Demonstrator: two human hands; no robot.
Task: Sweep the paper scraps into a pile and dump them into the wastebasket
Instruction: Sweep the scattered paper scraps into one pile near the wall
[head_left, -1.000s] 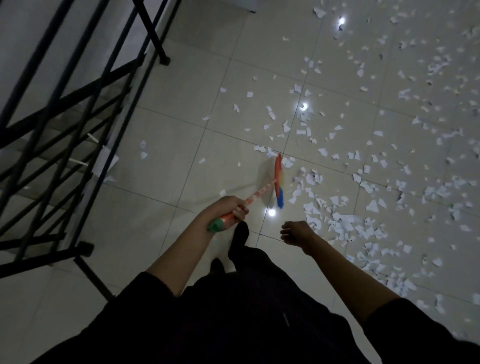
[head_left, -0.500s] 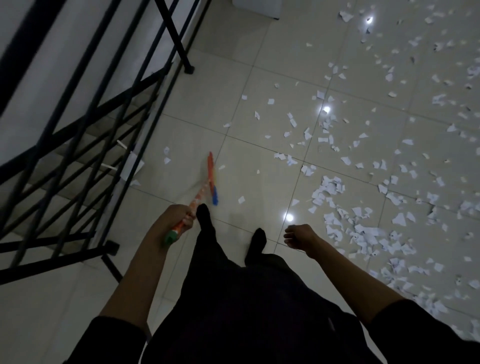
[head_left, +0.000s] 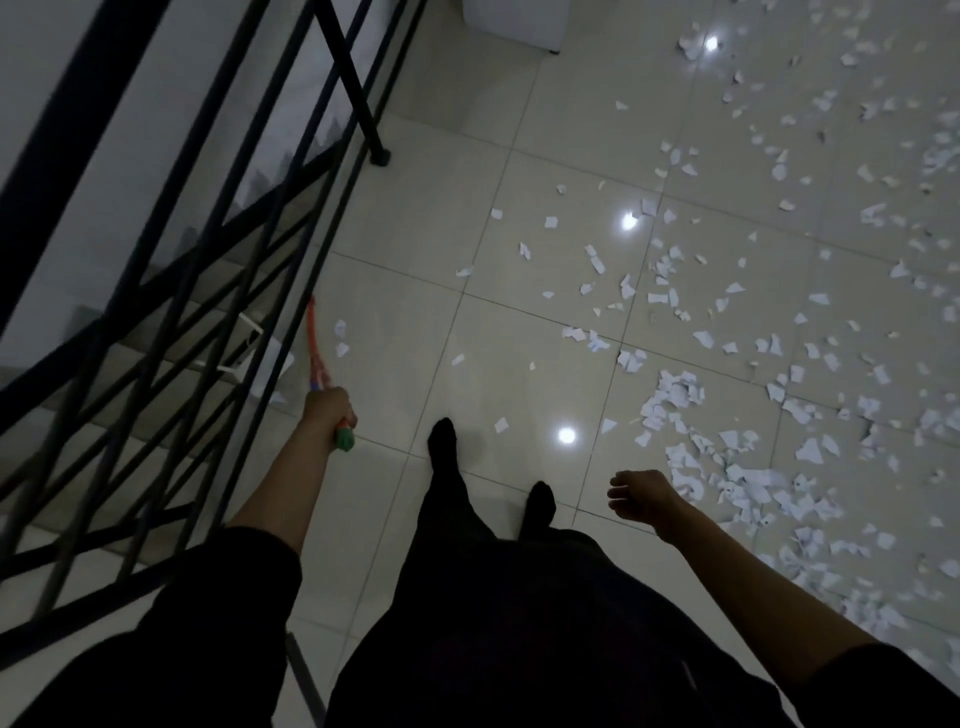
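**Broom at the railing, scraps strewn to the right**

Beside the black metal railing (head_left: 171, 291), the left hand (head_left: 328, 410) is wrapped round the handle of a small broom (head_left: 318, 358), fingers curled tight about it just above its green end cap. The orange shaft runs up and away from the fist, close along the railing bars; its far end is blurred, and whether it touches the floor cannot be told. Two small scraps lie just beside the shaft.

The right hand (head_left: 644, 496) hangs free over the tiles, fingers loosely curled, with nothing in it. The paper scraps (head_left: 727, 467) lie mostly ahead of it and to its right: a thick drift near the hand, thinning to scattered bits farther off and toward the middle of the floor. They are well apart from the broom.

Between the two hands the person's dark-clad legs and feet (head_left: 441, 441) stand on the floor (head_left: 415, 234). Behind the railing, stair steps (head_left: 104, 374) descend, and a few white pieces lie at their edge. A white box-like object (head_left: 514, 23) sits at the top, only its lower part in view.

The tiles are large, pale and glossy, throwing back round spots of light. The scraps are white, torn and irregular. The railing is made of thin, dark, crossing bars.
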